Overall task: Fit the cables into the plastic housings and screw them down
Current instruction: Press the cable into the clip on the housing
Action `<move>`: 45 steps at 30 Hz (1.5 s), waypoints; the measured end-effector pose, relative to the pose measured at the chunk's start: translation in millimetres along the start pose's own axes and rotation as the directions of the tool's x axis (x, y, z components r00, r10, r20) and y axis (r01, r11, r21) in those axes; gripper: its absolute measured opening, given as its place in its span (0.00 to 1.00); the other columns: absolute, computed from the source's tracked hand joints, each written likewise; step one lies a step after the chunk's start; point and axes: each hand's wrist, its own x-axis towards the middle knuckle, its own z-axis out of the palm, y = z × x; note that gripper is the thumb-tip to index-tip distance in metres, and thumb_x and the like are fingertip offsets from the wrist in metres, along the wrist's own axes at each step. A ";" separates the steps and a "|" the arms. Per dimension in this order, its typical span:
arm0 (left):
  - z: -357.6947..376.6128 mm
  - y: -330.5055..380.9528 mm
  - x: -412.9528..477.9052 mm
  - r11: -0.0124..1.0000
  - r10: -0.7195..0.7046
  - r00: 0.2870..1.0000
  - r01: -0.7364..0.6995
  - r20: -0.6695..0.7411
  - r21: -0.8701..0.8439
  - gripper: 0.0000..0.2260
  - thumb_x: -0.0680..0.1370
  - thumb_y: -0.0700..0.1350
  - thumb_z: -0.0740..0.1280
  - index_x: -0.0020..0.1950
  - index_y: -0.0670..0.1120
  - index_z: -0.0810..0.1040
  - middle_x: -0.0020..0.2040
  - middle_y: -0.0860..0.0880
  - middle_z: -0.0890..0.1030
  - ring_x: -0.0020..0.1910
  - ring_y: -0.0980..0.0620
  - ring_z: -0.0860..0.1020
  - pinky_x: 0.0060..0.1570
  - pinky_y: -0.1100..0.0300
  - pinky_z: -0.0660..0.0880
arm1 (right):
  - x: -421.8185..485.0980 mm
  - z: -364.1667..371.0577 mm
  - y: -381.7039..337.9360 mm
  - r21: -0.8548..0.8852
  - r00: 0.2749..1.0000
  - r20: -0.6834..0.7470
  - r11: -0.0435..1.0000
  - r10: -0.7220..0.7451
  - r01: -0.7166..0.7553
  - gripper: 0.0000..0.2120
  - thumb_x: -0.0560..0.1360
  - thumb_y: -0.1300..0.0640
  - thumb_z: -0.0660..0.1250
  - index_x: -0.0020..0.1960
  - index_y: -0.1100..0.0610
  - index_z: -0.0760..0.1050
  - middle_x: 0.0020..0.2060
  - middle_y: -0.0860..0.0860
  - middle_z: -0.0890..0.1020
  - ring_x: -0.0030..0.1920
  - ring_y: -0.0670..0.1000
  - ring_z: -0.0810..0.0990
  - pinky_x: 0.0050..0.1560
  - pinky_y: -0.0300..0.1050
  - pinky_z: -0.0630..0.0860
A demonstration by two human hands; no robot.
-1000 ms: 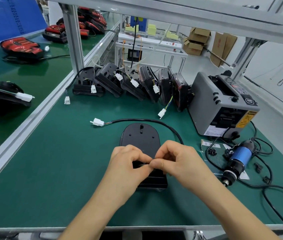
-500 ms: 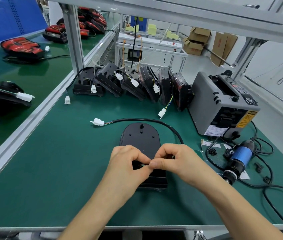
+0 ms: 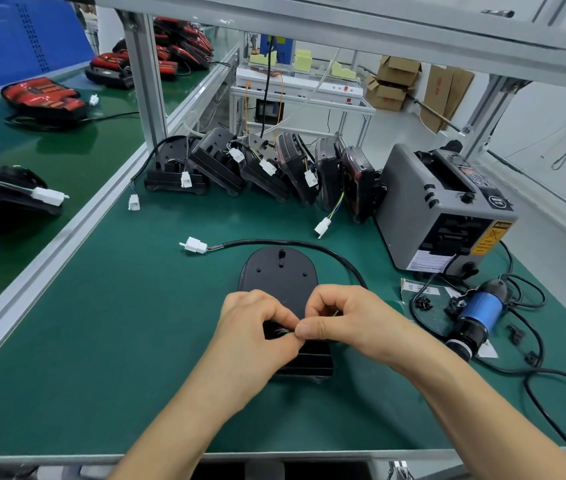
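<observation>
Near the front edge of the green bench mat (image 3: 101, 323), directly before the person, a black plastic housing (image 3: 279, 282) lies flat with its back face up. Its long axis runs straight away from the person: the rounded end points to the far side, and the ribbed, squarer end is nearest. Both hands meet over its middle. The left hand (image 3: 253, 327) and the right hand (image 3: 347, 320) have their fingers curled in, thumb and forefinger tips pressed together on the thin coloured wires (image 3: 279, 332) where these enter a recess in the housing. How the wires sit inside the recess is hidden by the fingers.

From beneath the right hand the black cable (image 3: 309, 245) arcs away round the rounded end and runs left, ending in a white connector (image 3: 194, 244) that points left, apart from the housing.

This looks like the fitting step: the wires are being tucked in, and nothing suggests screwing has begun. The next move likely calls for seating the wires fully and keeping them down with one hand while the other reaches right, where small black screws (image 3: 423, 303) and a blue electric screwdriver (image 3: 478, 315) lie on the mat, untouched.

Farther back, a row of black housings (image 3: 264, 164) leans together beside a grey tape dispenser (image 3: 444, 209).
</observation>
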 end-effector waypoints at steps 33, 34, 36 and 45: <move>-3.6 -6.0 -5.9 0.993 0.112 0.993 -0.113 -0.029 -0.031 0.08 0.71 0.42 0.73 0.41 0.57 0.80 0.46 0.63 0.75 0.60 0.68 0.64 0.52 0.80 0.58 | -18.2 7.1 -7.8 -0.244 0.984 -0.180 0.969 -0.008 -0.037 0.06 0.72 0.52 0.71 0.37 0.46 0.77 0.30 0.39 0.77 0.29 0.39 0.71 0.33 0.31 0.68; -5.3 -7.2 -6.4 0.992 0.122 0.992 -0.123 -0.032 -0.021 0.08 0.72 0.44 0.72 0.44 0.57 0.80 0.47 0.64 0.75 0.60 0.67 0.64 0.52 0.80 0.58 | -18.0 6.2 -8.0 -0.225 0.985 -0.174 0.974 -0.002 -0.038 0.06 0.72 0.53 0.71 0.37 0.47 0.77 0.30 0.40 0.77 0.29 0.39 0.70 0.33 0.31 0.68; -7.2 -10.9 -8.2 0.987 0.162 0.985 -0.161 -0.058 0.022 0.08 0.73 0.44 0.71 0.47 0.58 0.79 0.50 0.65 0.74 0.59 0.64 0.68 0.52 0.79 0.61 | -17.8 3.3 -8.1 -0.140 0.989 -0.147 0.989 0.027 -0.048 0.07 0.72 0.55 0.71 0.36 0.48 0.77 0.30 0.41 0.78 0.30 0.38 0.71 0.34 0.30 0.68; -2.5 -26.9 -14.5 0.938 0.345 0.935 -0.341 -0.083 0.059 0.04 0.75 0.44 0.67 0.44 0.52 0.81 0.46 0.59 0.76 0.52 0.54 0.75 0.66 0.65 0.63 | -6.6 -3.9 -9.4 0.006 0.982 0.073 0.985 0.172 -0.173 0.08 0.71 0.59 0.73 0.35 0.51 0.79 0.29 0.43 0.77 0.33 0.43 0.71 0.37 0.33 0.67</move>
